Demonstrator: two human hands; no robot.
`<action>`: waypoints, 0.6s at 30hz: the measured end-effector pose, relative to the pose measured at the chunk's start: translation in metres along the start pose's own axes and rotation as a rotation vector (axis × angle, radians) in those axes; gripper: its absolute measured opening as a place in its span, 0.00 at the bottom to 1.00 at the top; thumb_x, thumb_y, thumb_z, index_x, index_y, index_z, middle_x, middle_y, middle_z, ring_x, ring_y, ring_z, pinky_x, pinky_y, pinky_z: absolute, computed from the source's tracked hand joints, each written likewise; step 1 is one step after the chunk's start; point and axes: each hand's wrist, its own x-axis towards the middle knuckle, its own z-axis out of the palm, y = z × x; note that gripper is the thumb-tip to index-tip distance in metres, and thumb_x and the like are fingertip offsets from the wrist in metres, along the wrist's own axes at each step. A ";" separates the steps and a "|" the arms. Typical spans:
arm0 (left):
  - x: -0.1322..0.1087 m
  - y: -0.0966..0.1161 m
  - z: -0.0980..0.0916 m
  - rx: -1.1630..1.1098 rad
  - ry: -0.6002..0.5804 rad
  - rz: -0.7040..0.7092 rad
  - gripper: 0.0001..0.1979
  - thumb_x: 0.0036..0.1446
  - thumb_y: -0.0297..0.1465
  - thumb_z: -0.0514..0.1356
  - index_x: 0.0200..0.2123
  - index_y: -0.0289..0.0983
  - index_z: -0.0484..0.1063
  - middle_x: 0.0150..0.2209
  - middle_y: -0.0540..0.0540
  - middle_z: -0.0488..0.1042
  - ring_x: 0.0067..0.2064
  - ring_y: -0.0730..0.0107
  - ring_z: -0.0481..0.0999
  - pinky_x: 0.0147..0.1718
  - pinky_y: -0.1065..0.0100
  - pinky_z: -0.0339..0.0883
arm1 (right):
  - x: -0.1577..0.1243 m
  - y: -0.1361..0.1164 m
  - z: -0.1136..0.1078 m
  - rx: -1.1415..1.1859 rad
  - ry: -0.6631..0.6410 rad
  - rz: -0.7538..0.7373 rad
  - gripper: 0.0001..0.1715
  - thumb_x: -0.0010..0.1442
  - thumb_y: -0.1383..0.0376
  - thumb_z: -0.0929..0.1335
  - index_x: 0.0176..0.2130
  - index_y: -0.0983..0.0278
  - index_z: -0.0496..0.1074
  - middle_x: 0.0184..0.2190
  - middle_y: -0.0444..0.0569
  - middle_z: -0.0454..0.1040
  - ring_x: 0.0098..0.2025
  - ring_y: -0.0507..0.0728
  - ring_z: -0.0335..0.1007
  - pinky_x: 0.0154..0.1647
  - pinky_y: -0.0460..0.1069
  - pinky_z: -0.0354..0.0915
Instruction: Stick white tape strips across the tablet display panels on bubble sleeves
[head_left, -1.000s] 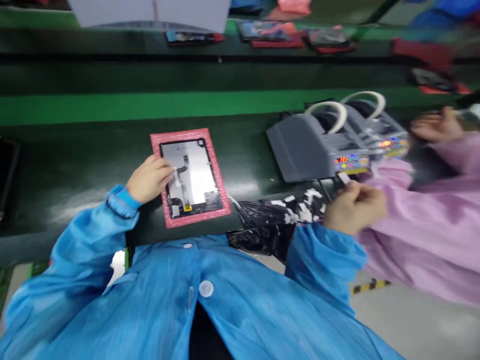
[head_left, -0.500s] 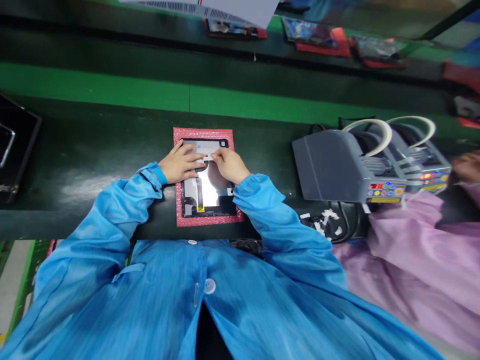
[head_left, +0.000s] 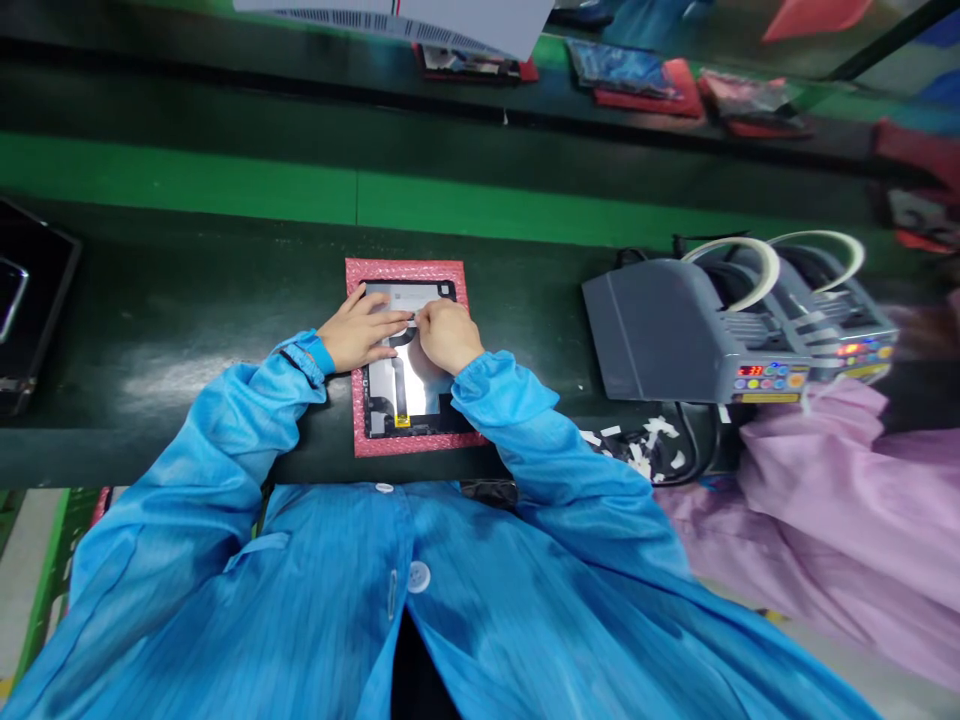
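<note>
A tablet screen lies back side up on a pink bubble-wrap sheet, with a dark flex cable ending in a yellow tab near its lower edge. My left hand rests flat on the screen's left side, fingers spread toward the middle. Close to those fingertips, my right hand is curled with its fingers pressed together on the screen. A bit of white strip shows between the two hands; the right fingertips are mostly hidden, so what they pinch cannot be made out.
Two grey tape dispensers with lit displays stand to the right. White scraps and black cables lie in front of them. A co-worker's pink sleeve is at far right. A black panel lies far left. Wrapped parts line the shelf.
My right hand has moved slightly left and curled more, so the white strip it pinched is now mostly covered. My left hand stays flat on the screen.
</note>
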 end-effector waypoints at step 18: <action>0.009 0.038 -0.019 0.165 0.301 0.082 0.16 0.60 0.40 0.51 0.46 0.41 0.71 0.48 0.40 0.72 0.50 0.55 0.69 0.52 0.50 0.59 | -0.171 0.209 0.002 0.817 1.165 0.802 0.27 0.48 0.41 0.64 0.25 0.63 0.62 0.17 0.38 0.58 0.20 0.48 0.55 0.23 0.45 0.55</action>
